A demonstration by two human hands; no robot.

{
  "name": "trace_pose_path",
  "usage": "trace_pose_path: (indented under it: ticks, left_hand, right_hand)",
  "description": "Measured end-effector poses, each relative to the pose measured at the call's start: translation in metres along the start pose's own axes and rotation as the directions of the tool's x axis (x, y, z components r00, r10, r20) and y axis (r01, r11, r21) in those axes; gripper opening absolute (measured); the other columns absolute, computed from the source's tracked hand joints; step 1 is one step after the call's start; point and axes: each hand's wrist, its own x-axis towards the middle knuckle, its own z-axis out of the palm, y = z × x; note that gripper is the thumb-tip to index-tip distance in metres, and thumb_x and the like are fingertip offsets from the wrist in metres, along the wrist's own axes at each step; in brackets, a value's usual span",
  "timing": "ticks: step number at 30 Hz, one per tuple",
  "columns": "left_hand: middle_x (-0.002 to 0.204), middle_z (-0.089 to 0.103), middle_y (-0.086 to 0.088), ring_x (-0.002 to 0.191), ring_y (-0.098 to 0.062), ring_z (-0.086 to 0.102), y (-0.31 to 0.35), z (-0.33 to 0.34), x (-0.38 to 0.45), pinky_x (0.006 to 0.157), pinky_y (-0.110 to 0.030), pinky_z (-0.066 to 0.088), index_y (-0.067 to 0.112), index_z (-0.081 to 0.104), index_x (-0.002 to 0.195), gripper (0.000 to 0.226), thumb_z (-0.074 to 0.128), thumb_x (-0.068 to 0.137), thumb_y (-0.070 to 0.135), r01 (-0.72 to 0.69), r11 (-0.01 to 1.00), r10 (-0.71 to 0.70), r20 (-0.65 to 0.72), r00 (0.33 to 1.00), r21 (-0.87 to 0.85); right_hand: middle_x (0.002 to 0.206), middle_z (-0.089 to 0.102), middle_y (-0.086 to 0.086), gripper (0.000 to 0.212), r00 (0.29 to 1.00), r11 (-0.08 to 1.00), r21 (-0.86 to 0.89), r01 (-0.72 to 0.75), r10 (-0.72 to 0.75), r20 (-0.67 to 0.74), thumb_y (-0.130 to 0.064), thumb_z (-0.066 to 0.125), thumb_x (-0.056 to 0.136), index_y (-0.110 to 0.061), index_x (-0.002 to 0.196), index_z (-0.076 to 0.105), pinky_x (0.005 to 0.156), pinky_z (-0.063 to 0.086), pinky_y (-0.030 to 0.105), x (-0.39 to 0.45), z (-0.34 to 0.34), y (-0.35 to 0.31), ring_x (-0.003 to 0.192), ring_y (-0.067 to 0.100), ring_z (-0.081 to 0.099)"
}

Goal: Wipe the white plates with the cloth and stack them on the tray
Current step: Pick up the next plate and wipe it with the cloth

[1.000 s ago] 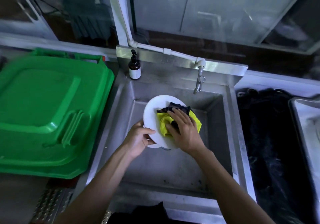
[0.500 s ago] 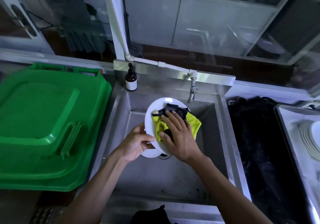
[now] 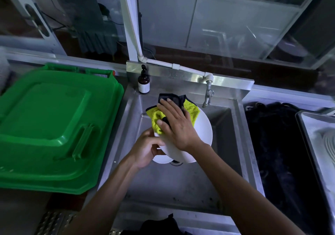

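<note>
A white plate [image 3: 201, 135] is held tilted over the steel sink [image 3: 181, 184], below the tap [image 3: 208, 96]. The left hand [image 3: 146, 149] grips its lower left rim, fingers curled round the edge. The right hand [image 3: 175, 124] presses a yellow and black cloth [image 3: 157, 118] flat against the plate's upper part, fingers straight. A brown pump bottle [image 3: 143, 82] stands at the sink's back corner, a green lid [image 3: 50, 125] lies to the left, and a metal tray [image 3: 306, 144] with stacked plates [image 3: 329, 144] sits at the far right.

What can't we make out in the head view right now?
- Plate: the wiped area is hidden under the cloth and right hand.
- Left hand: its fingers are behind the plate's rim.
- Tray: cut off by the right edge; stacked plate count unreadable.
</note>
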Motion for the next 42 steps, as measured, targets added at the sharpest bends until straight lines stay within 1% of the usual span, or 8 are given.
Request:
trace_pose_path:
  ticks: [5, 11, 20, 24, 27, 32, 38, 42]
  left_hand:
    - [0.102, 0.072, -0.014, 0.091, -0.030, 0.070, -0.006, 0.005, -0.004, 0.067, -0.042, 0.058, 0.018, 0.075, 0.104, 0.049, 0.058, 0.061, 0.001, -0.029, 0.999, 0.027, -0.123, 0.992, -0.014]
    - [0.108, 0.069, -0.020, 0.095, -0.036, 0.065, -0.010, 0.012, -0.006, 0.073, -0.046, 0.057, 0.011, 0.071, 0.111, 0.053, 0.061, 0.060, 0.004, -0.104, 0.993, 0.092, -0.212, 0.973, -0.048]
    - [0.101, 0.071, -0.013, 0.092, -0.031, 0.067, -0.008, 0.012, -0.005, 0.079, -0.052, 0.056, 0.019, 0.075, 0.100, 0.046, 0.063, 0.060, 0.000, -0.139, 0.989, 0.121, -0.286, 0.951, -0.044]
    - [0.107, 0.073, -0.017, 0.093, -0.033, 0.068, -0.009, 0.014, -0.004, 0.086, -0.058, 0.056, 0.015, 0.073, 0.113, 0.051, 0.065, 0.065, 0.001, -0.135, 0.990, 0.116, -0.293, 0.949, -0.048]
    - [0.117, 0.070, -0.024, 0.097, -0.035, 0.068, -0.009, 0.013, -0.004, 0.083, -0.055, 0.056, 0.013, 0.071, 0.119, 0.052, 0.067, 0.068, 0.004, -0.140, 0.989, 0.118, -0.292, 0.949, -0.055]
    - [0.118, 0.070, -0.019, 0.098, -0.032, 0.068, -0.006, 0.008, -0.005, 0.079, -0.041, 0.058, 0.012, 0.068, 0.126, 0.053, 0.070, 0.074, 0.005, -0.161, 0.983, 0.133, -0.258, 0.957, -0.090]
    - [0.119, 0.069, -0.025, 0.096, -0.038, 0.068, -0.008, 0.001, -0.009, 0.080, -0.044, 0.057, 0.012, 0.070, 0.123, 0.057, 0.072, 0.068, -0.001, -0.202, 0.971, 0.160, -0.279, 0.947, -0.127]
    - [0.115, 0.070, -0.025, 0.094, -0.041, 0.067, -0.008, -0.001, -0.010, 0.075, -0.046, 0.057, 0.013, 0.072, 0.117, 0.061, 0.066, 0.059, -0.005, -0.201, 0.973, 0.153, -0.339, 0.928, -0.112]
  right_hand:
    - [0.167, 0.021, -0.012, 0.061, 0.993, 0.994, 0.006, -0.113, 0.113, 0.014, -0.054, 0.030, 0.103, -0.026, 0.157, 0.032, 0.123, 0.005, 0.043, 0.011, 0.001, 0.017, 0.154, 0.004, 0.003]
    - [0.167, 0.018, -0.014, 0.054, 0.970, 0.970, 0.024, -0.243, 0.244, -0.015, -0.049, 0.035, 0.106, -0.031, 0.157, 0.030, 0.123, 0.000, 0.040, 0.010, -0.001, 0.037, 0.154, 0.003, 0.002]
    - [0.167, 0.017, -0.014, 0.053, 0.910, 0.907, 0.086, -0.413, 0.415, -0.015, -0.052, 0.030, 0.106, -0.031, 0.155, 0.032, 0.125, 0.004, 0.043, -0.020, 0.020, 0.040, 0.153, 0.003, 0.004]
    - [0.166, 0.021, -0.012, 0.052, 0.858, 0.840, 0.188, -0.508, 0.513, 0.028, -0.045, 0.036, 0.107, -0.027, 0.156, 0.032, 0.124, 0.005, 0.046, -0.034, 0.029, 0.023, 0.153, 0.005, 0.008]
    - [0.166, 0.019, -0.015, 0.051, 0.849, 0.800, 0.304, -0.517, 0.524, 0.064, -0.040, 0.038, 0.107, -0.029, 0.156, 0.031, 0.124, 0.002, 0.044, -0.039, 0.033, 0.002, 0.153, 0.003, 0.006]
    - [0.167, 0.014, -0.015, 0.052, 0.807, 0.693, 0.443, -0.568, 0.574, 0.137, -0.035, 0.038, 0.108, -0.032, 0.158, 0.026, 0.124, 0.001, 0.049, -0.040, 0.043, -0.025, 0.154, 0.004, 0.002]
    - [0.168, 0.012, -0.016, 0.053, 0.826, 0.741, 0.396, -0.543, 0.557, 0.091, -0.037, 0.035, 0.108, -0.032, 0.159, 0.023, 0.125, 0.003, 0.044, -0.048, 0.045, -0.031, 0.154, 0.004, 0.002]
    - [0.168, 0.009, -0.015, 0.053, 0.801, 0.749, 0.310, -0.586, 0.592, 0.086, -0.037, 0.031, 0.109, -0.033, 0.159, 0.019, 0.124, 0.004, 0.044, -0.057, 0.046, -0.022, 0.153, 0.004, 0.002]
